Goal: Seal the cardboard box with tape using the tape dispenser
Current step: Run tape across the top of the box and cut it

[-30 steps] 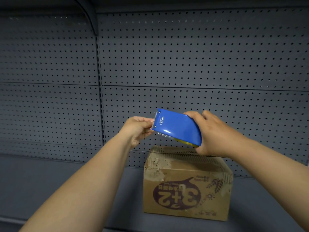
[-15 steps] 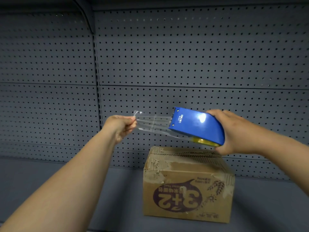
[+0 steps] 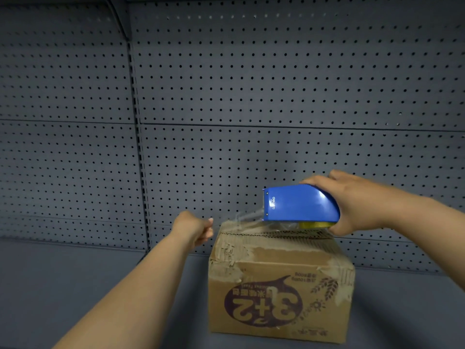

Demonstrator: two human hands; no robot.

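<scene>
Gripping the blue dispenser (image 3: 299, 204) from behind, the right hand (image 3: 352, 202) has brought it down from chest height until its underside sits just above the top of the box (image 3: 279, 280), near the right end. The left hand (image 3: 196, 229) is closed, pinching the free end of the clear tape (image 3: 247, 217); it has dropped from its raised, stretched-out position to the box's upper left corner. Half a second ago the tape hung in the air between the two hands, well above the cardboard. Now the strip slopes down from the dispenser's mouth toward the left edge of the top, and it looks to be touching or nearly touching the cardboard there, though blur makes contact hard to confirm.

The box stands on the grey shelf (image 3: 75, 285) in front of the pegboard (image 3: 251, 84), its printed side facing the camera, its top flaps worn and torn.

By my judgement the pull-out step is over and the laying-down is beginning: the tape end needs pressing over the left edge, then the dispenser drawn rightward along the seam. A slack strip could wrinkle or stick off-centre.
</scene>
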